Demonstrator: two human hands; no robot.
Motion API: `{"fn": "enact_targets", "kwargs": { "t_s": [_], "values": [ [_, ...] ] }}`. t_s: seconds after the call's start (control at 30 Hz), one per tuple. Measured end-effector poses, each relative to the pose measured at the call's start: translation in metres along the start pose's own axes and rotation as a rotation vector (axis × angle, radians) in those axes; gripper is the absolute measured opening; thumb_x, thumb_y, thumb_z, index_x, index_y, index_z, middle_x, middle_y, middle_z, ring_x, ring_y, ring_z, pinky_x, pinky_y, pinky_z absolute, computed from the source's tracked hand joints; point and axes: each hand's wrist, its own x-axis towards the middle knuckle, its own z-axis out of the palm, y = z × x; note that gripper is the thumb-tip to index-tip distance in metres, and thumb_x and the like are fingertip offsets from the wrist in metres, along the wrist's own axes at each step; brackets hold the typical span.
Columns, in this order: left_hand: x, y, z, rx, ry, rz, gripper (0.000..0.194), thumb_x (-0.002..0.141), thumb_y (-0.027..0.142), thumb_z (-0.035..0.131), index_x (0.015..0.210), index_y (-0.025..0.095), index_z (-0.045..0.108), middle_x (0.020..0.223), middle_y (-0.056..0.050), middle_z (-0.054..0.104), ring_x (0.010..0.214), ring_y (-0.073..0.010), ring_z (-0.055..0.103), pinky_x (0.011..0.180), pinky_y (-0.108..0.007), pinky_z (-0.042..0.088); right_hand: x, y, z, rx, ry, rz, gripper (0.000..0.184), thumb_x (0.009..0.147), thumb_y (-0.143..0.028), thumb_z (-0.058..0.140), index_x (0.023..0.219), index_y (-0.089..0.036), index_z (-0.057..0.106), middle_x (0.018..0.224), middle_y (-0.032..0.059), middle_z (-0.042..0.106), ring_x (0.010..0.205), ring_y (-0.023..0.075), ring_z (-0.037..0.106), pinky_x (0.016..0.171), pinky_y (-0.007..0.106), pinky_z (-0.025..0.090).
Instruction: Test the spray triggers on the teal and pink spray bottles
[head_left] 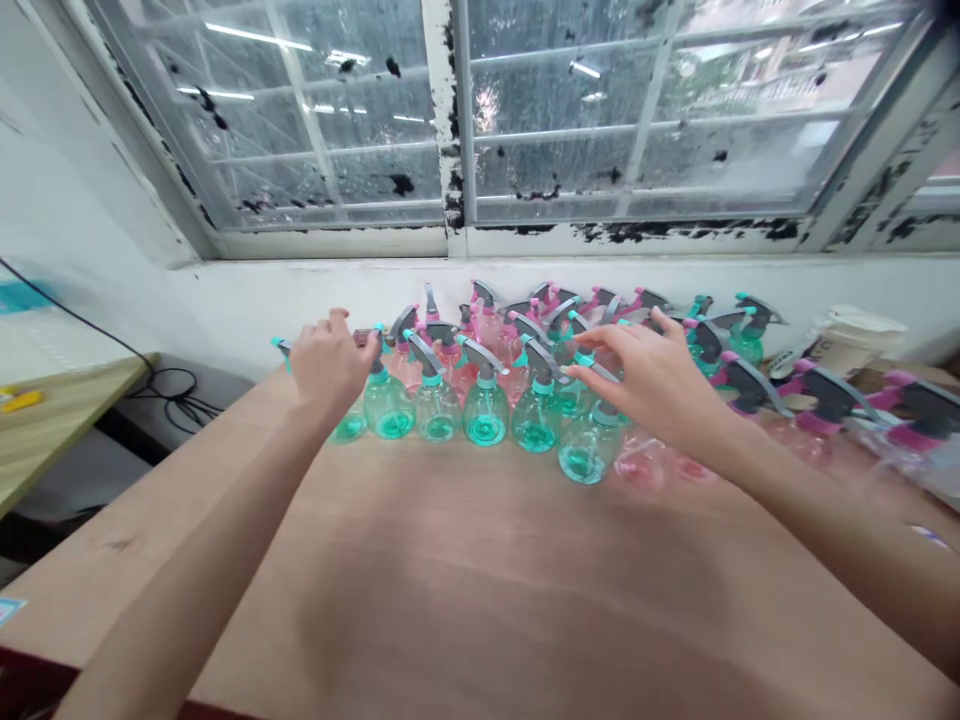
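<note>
My left hand is over the left end of a row of clear green spray bottles. Its thumb and forefinger are apart, near the head of a green spray bottle. Behind that hand, the head of the leftmost spray bottle is mostly hidden. My right hand hovers at the right end of the row, thumb and fingers spread. Its thumb tip is by the grey trigger of a spray bottle; whether they touch I cannot tell. Below it stands a front spray bottle, its top partly covered.
Pink spray bottles crowd behind the green ones, against the wall below the window. More pink-headed bottles stand at the right, near a white paper cup. A black cable lies beyond the wooden table's left edge.
</note>
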Motion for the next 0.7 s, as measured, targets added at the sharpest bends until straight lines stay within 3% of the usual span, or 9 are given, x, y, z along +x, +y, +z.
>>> {"fn": "enact_targets", "kwargs": {
  "t_s": [0.1,0.23,0.33,0.53,0.7],
  "values": [
    [0.024,0.014,0.003,0.170,-0.207,0.044,0.055,0.092,0.044,0.051,0.133,0.008,0.046,0.105,-0.023,0.069,0.103,-0.0403,0.064,0.080,-0.041,0.045,-0.025,0.001,-0.020,-0.012,0.084,-0.059,0.020,0.094,-0.037,0.056,0.102,-0.020,0.063,0.095,0.0058,0.074,0.090,0.0250,0.070,0.108,0.053,0.028],
    [0.034,0.020,0.005,0.178,-0.297,0.041,0.053,0.093,0.039,0.050,0.133,0.005,0.042,0.104,-0.024,0.070,0.100,-0.0394,0.065,0.076,-0.039,0.046,-0.055,0.014,-0.040,-0.046,0.110,-0.069,0.019,0.096,-0.039,0.052,0.099,-0.022,0.062,0.090,0.0046,0.074,0.081,0.0239,0.070,0.107,0.053,0.030],
    [0.036,0.021,-0.002,0.182,-0.363,0.047,0.058,0.097,0.046,0.044,0.133,0.001,0.038,0.109,-0.025,0.068,0.103,-0.0370,0.064,0.078,-0.039,0.046,-0.069,0.029,-0.046,-0.073,0.111,-0.034,0.023,0.096,-0.041,0.050,0.099,-0.021,0.063,0.090,0.0066,0.075,0.081,0.0249,0.070,0.105,0.053,0.031],
    [0.039,0.033,-0.023,0.215,-0.450,-0.001,0.076,0.095,0.064,0.037,0.126,-0.005,0.041,0.112,-0.030,0.064,0.106,-0.0403,0.061,0.081,-0.045,0.047,-0.072,0.046,-0.031,-0.106,0.077,0.054,0.044,0.094,-0.056,0.047,0.099,-0.016,0.065,0.088,0.0084,0.074,0.083,0.0260,0.068,0.086,0.043,0.039],
    [0.013,0.044,-0.049,0.263,-0.343,-0.050,0.074,0.096,0.064,0.031,0.132,0.000,0.040,0.111,-0.028,0.066,0.104,-0.0409,0.063,0.079,-0.045,0.047,-0.046,0.033,-0.001,-0.276,-0.028,0.067,0.051,0.084,-0.060,0.061,0.095,-0.012,0.069,0.087,0.0107,0.073,0.086,0.0286,0.065,0.081,0.039,0.034]
  ]
}}
